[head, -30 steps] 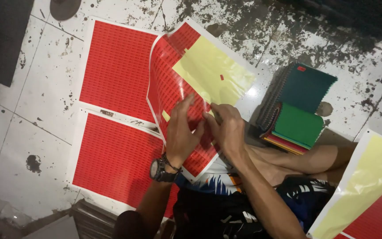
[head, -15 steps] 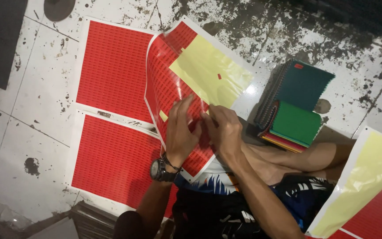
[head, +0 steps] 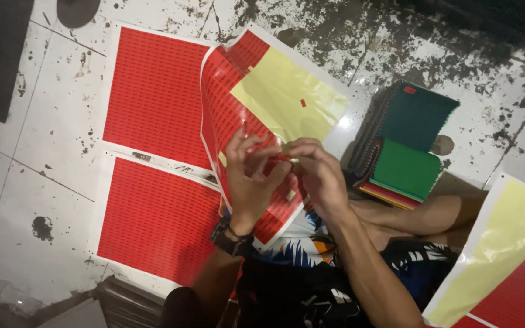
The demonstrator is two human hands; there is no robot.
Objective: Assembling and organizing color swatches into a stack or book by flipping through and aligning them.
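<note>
While we peeled, our left hand (head: pixel 249 176) and right hand (head: pixel 317 173) pinched one sticker off the sheet (head: pixel 226 103).
Most red rows remained; only a yellow patch (head: pixel 287 100) was bare.

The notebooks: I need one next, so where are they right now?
The notebooks are stacked on the floor, right of the right hand and the peeled sheet.

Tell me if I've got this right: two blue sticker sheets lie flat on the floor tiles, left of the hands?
Not quite. The head view shows the two sticker sheets are red, not blue. They do lie flat on the floor tiles, left of the hands.
</note>
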